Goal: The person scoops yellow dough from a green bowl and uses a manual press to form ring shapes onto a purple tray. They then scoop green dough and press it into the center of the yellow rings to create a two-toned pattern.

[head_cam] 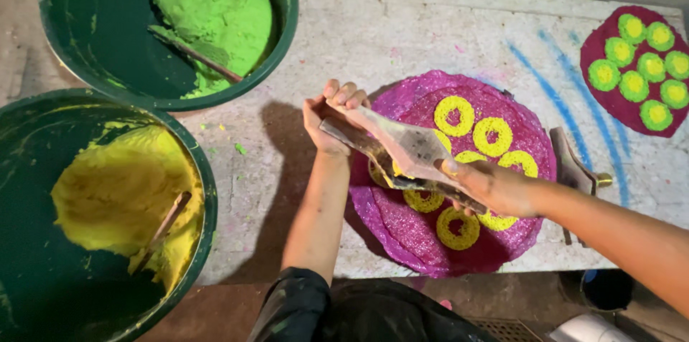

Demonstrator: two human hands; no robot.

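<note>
magenta glitter disc [402,231] on table [402,33], yellow rings on it. both hands hold wooden tool above disc: left hand [326,116] pinching far end, right hand [495,188] wrapped round near end, steadying it level over rings.

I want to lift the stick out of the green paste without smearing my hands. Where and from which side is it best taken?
Probably by the bare lower-right end of the stick, coming from over the paste-free part of the green tub. The stick lies slanted, its upper-left end buried in the green paste, while the other end juts clear, leaving room for fingers.
</note>
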